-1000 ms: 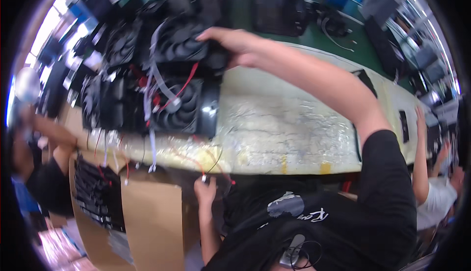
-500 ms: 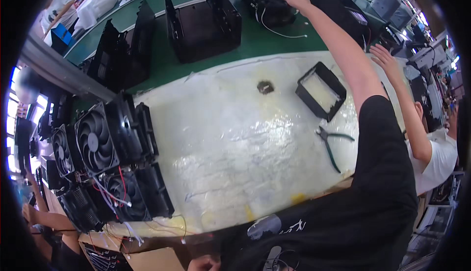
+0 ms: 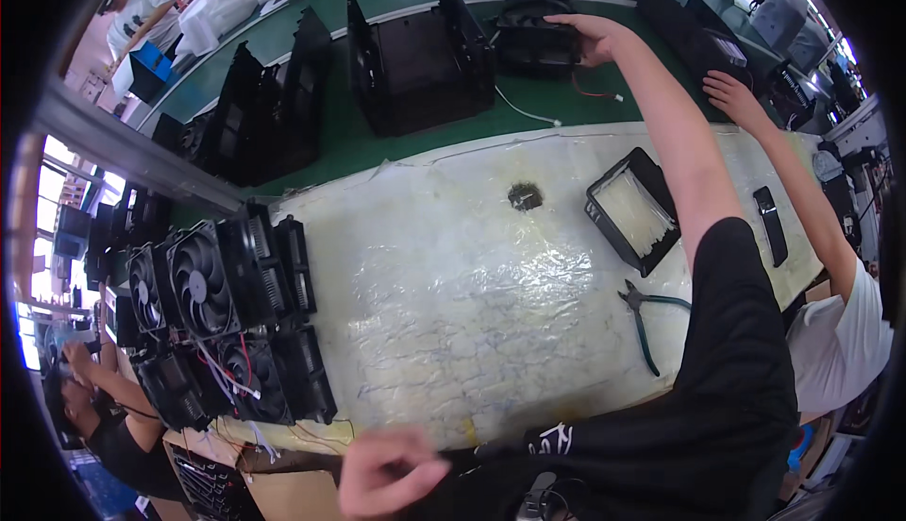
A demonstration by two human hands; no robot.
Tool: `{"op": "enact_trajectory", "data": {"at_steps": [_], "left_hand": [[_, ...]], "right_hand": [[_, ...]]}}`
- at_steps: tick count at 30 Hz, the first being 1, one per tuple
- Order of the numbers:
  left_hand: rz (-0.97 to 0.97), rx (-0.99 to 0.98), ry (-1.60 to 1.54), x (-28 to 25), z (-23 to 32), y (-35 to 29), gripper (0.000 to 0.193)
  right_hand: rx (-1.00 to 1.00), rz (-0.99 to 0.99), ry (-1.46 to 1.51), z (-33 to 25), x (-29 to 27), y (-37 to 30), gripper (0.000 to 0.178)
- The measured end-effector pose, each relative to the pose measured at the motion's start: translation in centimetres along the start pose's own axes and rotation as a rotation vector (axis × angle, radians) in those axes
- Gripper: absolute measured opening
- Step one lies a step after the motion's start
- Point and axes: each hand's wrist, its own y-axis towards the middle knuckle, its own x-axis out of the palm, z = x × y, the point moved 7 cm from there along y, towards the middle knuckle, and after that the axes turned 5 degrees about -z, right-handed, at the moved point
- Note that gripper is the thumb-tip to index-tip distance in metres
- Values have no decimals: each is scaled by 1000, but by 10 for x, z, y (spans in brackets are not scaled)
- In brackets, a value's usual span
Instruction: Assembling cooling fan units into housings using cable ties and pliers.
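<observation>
My right hand (image 3: 596, 38) stretches far across the bench, its fingers closed on the right side of a black cooling fan unit (image 3: 536, 47). The unit lies on the green belt, with a white-plugged cable trailing from it and a red wire beside my hand. Close to my body, at the lower edge, is my left hand (image 3: 392, 474). It is blurred, but its fingers are curled in and nothing shows in them. A black open frame (image 3: 415, 73) with two upright sides stands left of the fan unit.
Several fan units (image 3: 203, 285) are stacked at the bench's left. Green-handled cutters (image 3: 644, 327) and a black box of white ties (image 3: 634, 211) lie right, beyond them a flat black object (image 3: 771, 226). A co-worker's hand (image 3: 736, 101) reaches in. A metal post (image 3: 142, 158) crosses the left.
My right hand has moved from beyond the fan unit onto its side and grips it; the unit looks turned. My left hand has risen into view. The whole view has shifted slightly.
</observation>
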Motion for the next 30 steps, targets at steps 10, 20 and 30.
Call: {"op": "enact_trajectory", "data": {"at_steps": [10, 20, 30], "left_hand": [[430, 415, 348, 40, 57, 167, 107], [-120, 136, -132, 66, 33, 125, 123], [-79, -293, 363, 62, 1, 19, 50]], "right_hand": [[-561, 4, -211, -11, 35, -274, 50], [-611, -156, -259, 132, 142, -438, 87], [-315, 31, 66, 273, 188, -424, 50]]}}
